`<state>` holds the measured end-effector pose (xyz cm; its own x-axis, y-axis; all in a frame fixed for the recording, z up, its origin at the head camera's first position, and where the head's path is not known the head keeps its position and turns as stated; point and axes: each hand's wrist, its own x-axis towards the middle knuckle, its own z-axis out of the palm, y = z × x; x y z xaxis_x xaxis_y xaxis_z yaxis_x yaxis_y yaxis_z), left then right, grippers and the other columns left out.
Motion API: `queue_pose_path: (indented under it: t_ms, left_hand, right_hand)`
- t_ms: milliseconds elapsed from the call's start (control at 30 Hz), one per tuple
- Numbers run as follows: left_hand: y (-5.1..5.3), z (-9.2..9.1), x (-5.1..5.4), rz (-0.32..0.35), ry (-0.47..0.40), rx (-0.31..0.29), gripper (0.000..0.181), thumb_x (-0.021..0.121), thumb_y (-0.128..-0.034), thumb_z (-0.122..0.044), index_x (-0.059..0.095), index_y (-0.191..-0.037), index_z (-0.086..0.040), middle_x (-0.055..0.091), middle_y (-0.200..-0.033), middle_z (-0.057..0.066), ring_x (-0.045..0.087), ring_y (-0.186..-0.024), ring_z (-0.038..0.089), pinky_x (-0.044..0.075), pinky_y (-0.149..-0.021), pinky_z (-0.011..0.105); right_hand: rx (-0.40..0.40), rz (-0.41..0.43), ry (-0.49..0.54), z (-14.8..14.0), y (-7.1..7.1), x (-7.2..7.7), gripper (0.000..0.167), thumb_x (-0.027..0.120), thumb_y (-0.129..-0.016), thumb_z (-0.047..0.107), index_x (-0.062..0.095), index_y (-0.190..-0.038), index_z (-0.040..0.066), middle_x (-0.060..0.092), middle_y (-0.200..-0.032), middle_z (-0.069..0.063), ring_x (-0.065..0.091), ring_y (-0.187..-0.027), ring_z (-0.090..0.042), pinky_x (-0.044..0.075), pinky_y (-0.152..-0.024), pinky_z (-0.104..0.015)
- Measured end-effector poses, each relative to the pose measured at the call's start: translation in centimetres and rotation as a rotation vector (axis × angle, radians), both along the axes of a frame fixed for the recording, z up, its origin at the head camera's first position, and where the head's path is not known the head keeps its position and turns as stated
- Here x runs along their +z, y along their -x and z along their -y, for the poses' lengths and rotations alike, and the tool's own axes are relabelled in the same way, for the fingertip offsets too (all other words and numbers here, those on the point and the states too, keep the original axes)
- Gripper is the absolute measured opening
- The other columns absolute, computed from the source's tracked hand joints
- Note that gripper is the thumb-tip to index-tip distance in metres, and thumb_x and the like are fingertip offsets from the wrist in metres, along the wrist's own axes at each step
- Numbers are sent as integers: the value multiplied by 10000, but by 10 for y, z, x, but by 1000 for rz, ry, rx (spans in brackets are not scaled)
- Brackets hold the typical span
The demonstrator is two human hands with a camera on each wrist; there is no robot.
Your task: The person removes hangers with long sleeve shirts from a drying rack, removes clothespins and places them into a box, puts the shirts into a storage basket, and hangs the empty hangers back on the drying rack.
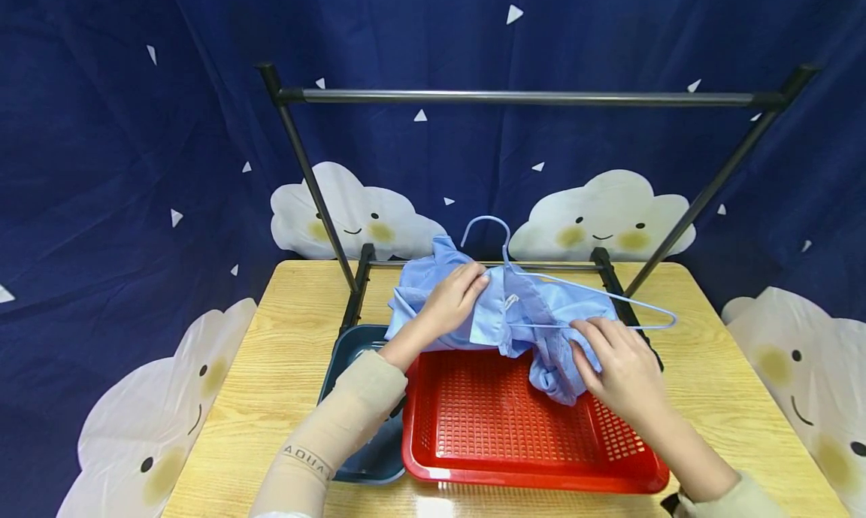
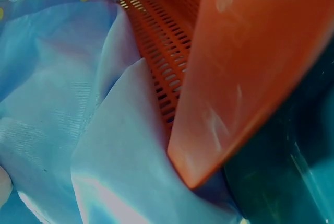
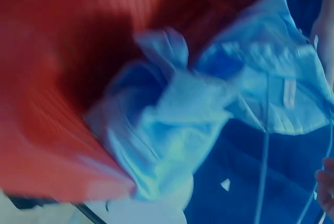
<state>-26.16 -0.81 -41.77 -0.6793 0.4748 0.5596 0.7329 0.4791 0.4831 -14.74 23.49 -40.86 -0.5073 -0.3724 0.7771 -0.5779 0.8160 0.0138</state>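
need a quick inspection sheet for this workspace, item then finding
Surface: wooden table, bearing a rack, red basket and dark teal bin
Job's things: light blue shirt, crumpled, partly over the basket; hanger, right end bare, left end hidden by cloth
Clutter: nothing seen
Left hand: grips the shirt near its collar
Right hand: fingers curled round the hanger's lower bar
Cables: nothing seen
Surroundings: navy curtain with white triangles and smiling clouds

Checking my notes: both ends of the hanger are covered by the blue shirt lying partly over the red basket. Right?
No: the head view shows one end of the hanger bare beside the right hand; the blue shirt covers the other.
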Motion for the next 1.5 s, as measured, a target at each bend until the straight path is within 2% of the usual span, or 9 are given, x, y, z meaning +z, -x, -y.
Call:
queue_pose_path:
  t_ms: [100,200,400,600,1000,1167,1367,1500]
  left_hand:
    - [-1,0,0,-22,0,-4,131,422,-970,-153,521,-968,-68,560,-924,65,529,-889,198,427,-784,333]
    - [-1,-1,0,-36,4,-11,121,427,-967,-148,519,-954,-71,550,-903,57,519,-866,187,423,-761,325]
    - [-2,-3,-1,-44,15,-10,120,427,-968,-158,511,-929,-82,524,-858,38,502,-829,169,418,-727,312]
    - [-4,-3,-1,-48,21,-19,124,435,-965,-155,530,-939,-79,545,-882,44,523,-861,166,429,-750,316]
    - [-6,-3,-2,-56,17,-25,127,439,-963,-149,541,-956,-74,556,-889,42,533,-861,167,434,-756,311]
    - [-6,-3,-2,-54,7,-34,121,441,-962,-142,538,-955,-71,554,-890,44,530,-870,170,432,-768,311]
    - [-6,-2,-2,-43,1,-39,144,451,-957,-136,560,-993,-49,577,-966,73,536,-959,198,423,-850,317]
    - [-5,-2,-4,-67,-16,-43,169,470,-945,-124,581,-1024,-22,587,-1007,90,535,-994,219,413,-894,321]
  right_hand:
    - [19,-93,19,-1,8,13,320,436,-917,265,625,-961,11,591,-861,-142,542,-711,-338,408,-616,-447]
    - [2,-129,12,-4,16,22,305,451,-911,259,619,-978,12,588,-883,-169,544,-732,-369,402,-635,-482]
    - [-78,-60,-63,-9,27,30,365,377,-937,325,579,-1059,47,569,-960,-173,530,-782,-374,386,-650,-496]
    - [-94,-2,-92,-8,36,27,360,352,-953,326,563,-1094,70,565,-947,-153,527,-776,-354,380,-623,-462]
    - [-47,-11,-100,-6,43,17,364,272,-1006,278,560,-1019,57,529,-840,-121,477,-678,-310,344,-553,-385]
    - [-32,15,-100,-8,43,16,352,275,-1006,243,570,-1020,51,525,-837,-120,466,-675,-300,349,-554,-359]
    - [31,-29,-35,-8,45,13,325,325,-993,219,589,-1004,30,522,-814,-127,457,-655,-303,344,-541,-362]
    - [55,-46,-3,-9,44,12,310,346,-988,218,592,-1007,30,527,-812,-130,461,-651,-302,354,-546,-375]
